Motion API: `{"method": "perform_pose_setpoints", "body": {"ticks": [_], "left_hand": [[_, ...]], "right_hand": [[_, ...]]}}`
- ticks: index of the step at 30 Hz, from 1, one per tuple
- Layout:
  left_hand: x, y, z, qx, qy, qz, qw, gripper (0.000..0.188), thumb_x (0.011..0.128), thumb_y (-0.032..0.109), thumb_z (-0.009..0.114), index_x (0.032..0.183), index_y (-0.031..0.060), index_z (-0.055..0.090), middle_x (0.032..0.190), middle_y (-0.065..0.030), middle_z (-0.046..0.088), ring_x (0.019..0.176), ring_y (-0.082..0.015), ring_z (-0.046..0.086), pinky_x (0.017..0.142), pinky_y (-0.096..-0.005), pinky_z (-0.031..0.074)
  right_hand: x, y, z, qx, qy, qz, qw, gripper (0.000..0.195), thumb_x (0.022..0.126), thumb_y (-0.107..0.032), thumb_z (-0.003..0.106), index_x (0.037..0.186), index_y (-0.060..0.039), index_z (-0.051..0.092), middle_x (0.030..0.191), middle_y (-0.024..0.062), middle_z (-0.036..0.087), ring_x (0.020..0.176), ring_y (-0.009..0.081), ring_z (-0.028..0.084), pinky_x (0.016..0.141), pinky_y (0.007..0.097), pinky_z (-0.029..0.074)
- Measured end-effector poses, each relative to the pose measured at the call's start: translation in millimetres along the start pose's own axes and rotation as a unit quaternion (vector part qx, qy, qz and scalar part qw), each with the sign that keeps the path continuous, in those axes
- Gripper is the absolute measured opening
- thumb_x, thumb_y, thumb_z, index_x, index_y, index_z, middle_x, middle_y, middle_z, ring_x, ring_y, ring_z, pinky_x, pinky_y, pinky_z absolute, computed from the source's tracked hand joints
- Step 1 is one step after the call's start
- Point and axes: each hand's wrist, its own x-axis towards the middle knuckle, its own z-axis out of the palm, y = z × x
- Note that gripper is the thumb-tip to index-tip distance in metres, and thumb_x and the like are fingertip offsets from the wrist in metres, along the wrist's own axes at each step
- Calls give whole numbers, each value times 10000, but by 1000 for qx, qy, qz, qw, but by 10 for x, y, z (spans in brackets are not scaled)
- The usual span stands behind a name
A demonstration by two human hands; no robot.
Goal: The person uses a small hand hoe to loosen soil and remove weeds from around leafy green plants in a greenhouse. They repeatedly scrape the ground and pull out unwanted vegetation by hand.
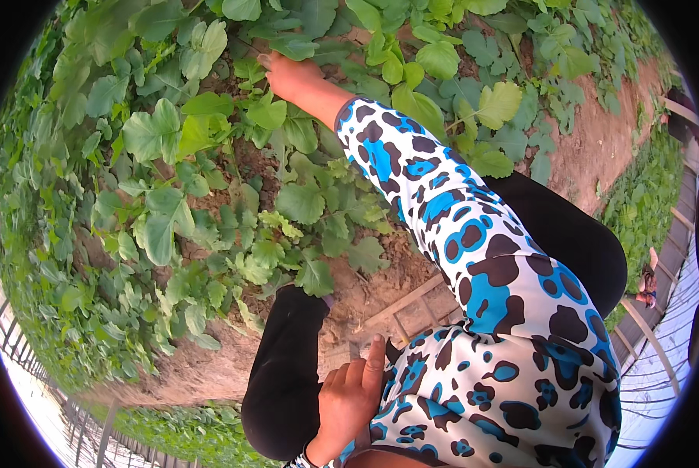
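Observation:
My right hand (294,75) reaches forward among leafy green plants, at the end of a sleeve with blue and black spots. A broad leaf (294,45) covers part of its fingers, so their grip is hidden. Lobed, brassica-like leaves (156,131) stand thickly to the left of that hand. My left hand (352,392) is back by my lap, beside my black-trousered left knee (279,374). Its back faces up, one digit points forward and the others are bent. A small dark pointed shape (392,351) shows beside that digit; whether the hand holds it is unclear.
Bare brown soil (355,286) runs between my knees, with a slatted wooden frame (408,307) low behind it. Another green bed (647,193) lies to the right. Near the right rim is another person's sandalled foot (647,286), beside curved ribs and pale sheeting (671,333).

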Motion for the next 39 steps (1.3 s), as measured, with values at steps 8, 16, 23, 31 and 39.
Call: {"method": "perform_pose_setpoints", "body": {"ticks": [8, 16, 23, 31, 39], "left_hand": [[-35, 9, -6, -12, 9, -19, 1000, 622, 728, 54, 651, 1342, 78, 556, 682, -6, 490, 581, -153, 559, 542, -287, 494], [-31, 17, -11, -26, 7, -25, 999, 621, 730, 57, 654, 1343, 90, 558, 660, -8, 473, 574, -160, 567, 546, -293, 498], [-14, 33, -27, -21, 28, -16, 999, 651, 721, 48, 648, 1361, 97, 542, 651, -6, 462, 559, -155, 556, 530, -287, 489], [-61, 39, -69, -4, 23, -11, 1000, 670, 718, 49, 647, 1375, 93, 525, 655, -8, 477, 562, -161, 563, 523, -297, 494], [-145, 27, -26, 10, 42, 1, 999, 624, 743, 78, 643, 1358, 77, 535, 671, 5, 483, 567, -141, 557, 525, -285, 487]], "right_hand": [[-589, 495, -160, -81, -29, -31, 996, 425, 884, -282, 630, 1151, -22, 426, 924, 204, 673, 731, 387, 664, 603, 480, 536], [-372, 686, 160, -99, 16, 16, 995, 413, 886, -269, 625, 1172, -45, 428, 850, 200, 689, 792, 375, 684, 632, 475, 547], [-452, 505, 274, -90, -47, 69, 992, 407, 890, -229, 598, 1175, -15, 402, 889, 220, 693, 835, 389, 685, 714, 493, 540], [-711, 475, 9, -58, -78, 76, 992, 425, 894, -207, 567, 1225, 1, 400, 942, 237, 688, 841, 398, 685, 722, 496, 544], [-587, 396, -273, -64, -36, 28, 997, 399, 887, -259, 615, 1141, -24, 416, 899, 229, 679, 792, 400, 673, 691, 500, 534]]}}
